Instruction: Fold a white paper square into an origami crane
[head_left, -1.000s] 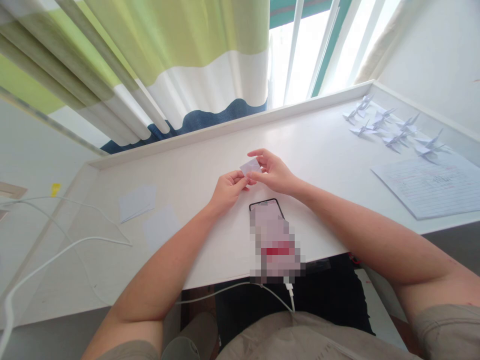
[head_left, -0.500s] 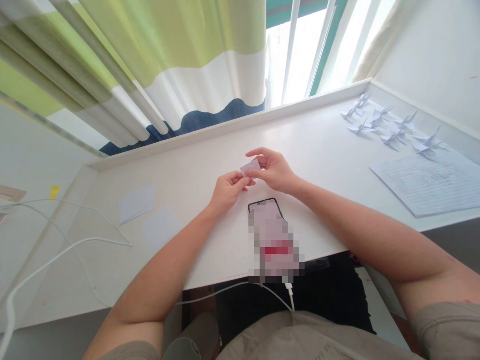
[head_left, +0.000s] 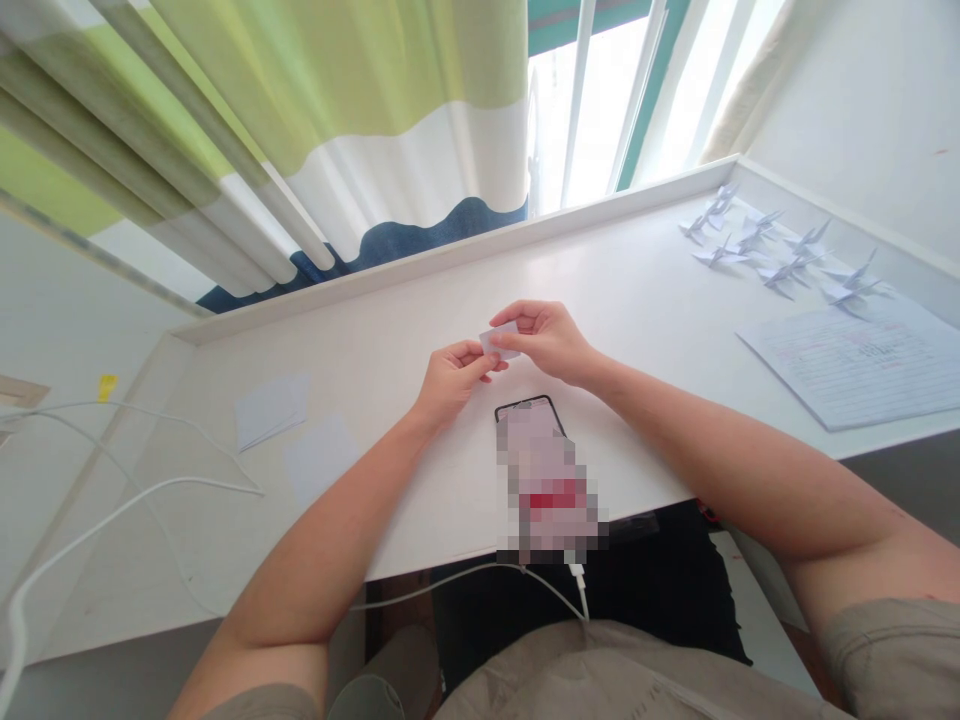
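A small folded piece of white paper (head_left: 501, 340) is held up between both hands above the desk. My left hand (head_left: 456, 378) pinches its lower left part between thumb and fingers. On the right side, my right hand (head_left: 546, 340) has its thumb on the paper's near face and its index finger bent over the top edge. The paper's finer creases are too small to make out. Just below the hands lies a phone (head_left: 536, 470) with a blurred screen, at the desk's front edge.
Several folded paper cranes (head_left: 780, 255) stand at the back right, behind a lined sheet of paper (head_left: 862, 365) with writing. Loose white paper squares (head_left: 271, 408) lie on the left of the white desk (head_left: 420, 500). A white cable (head_left: 150, 488) crosses the left side.
My right index finger has come down from a raised position onto the paper's top edge. My left hand keeps its pinch, and the view has shifted slightly.
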